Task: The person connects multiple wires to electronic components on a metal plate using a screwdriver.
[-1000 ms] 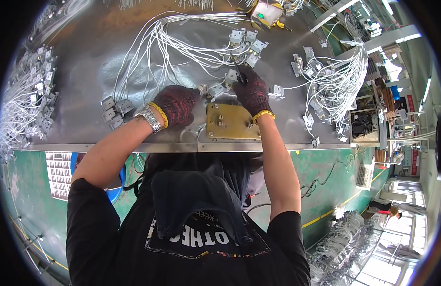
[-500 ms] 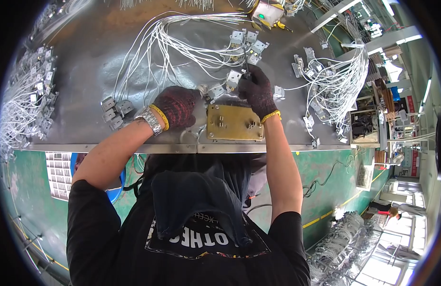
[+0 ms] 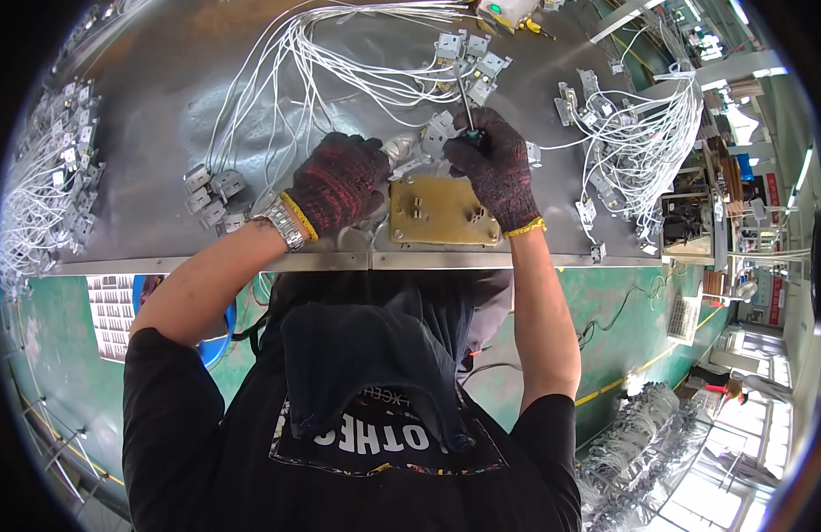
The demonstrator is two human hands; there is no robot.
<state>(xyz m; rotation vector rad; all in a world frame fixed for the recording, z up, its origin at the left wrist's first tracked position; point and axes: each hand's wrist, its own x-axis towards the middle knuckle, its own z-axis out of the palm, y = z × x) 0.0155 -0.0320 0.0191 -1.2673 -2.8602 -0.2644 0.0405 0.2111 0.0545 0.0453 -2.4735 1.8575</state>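
My left hand (image 3: pixel 341 176), in a dark red-and-black knitted glove, has its fingers curled beside a shiny silvery piece (image 3: pixel 399 149); what its fingertips hold is hidden. In my right hand (image 3: pixel 496 167), gloved the same way, is a screwdriver (image 3: pixel 464 96), its thin shaft pointing away from me. Between the hands are small metal brackets (image 3: pixel 439 131), close to the right fingers. Nearer the table edge lies a brass-coloured fixture plate (image 3: pixel 439 229) with small raised posts. Beyond the hands, white wires (image 3: pixel 361 80) end in more metal brackets (image 3: pixel 486 66).
More wired brackets (image 3: pixel 213 197) lie left of my left wrist. A large wired bundle (image 3: pixel 636 120) spreads at the right, another pile (image 3: pixel 51 177) at the far left. A yellow-handled tool (image 3: pixel 536 29) lies at the back. The metal table's front edge (image 3: pixel 206 263) runs before me.
The screwdriver's shaft now shows more clearly, pointing away from my right hand. That hand has turned slightly and shifted right. My left hand stays by the silvery piece. The whole view has shifted slightly.
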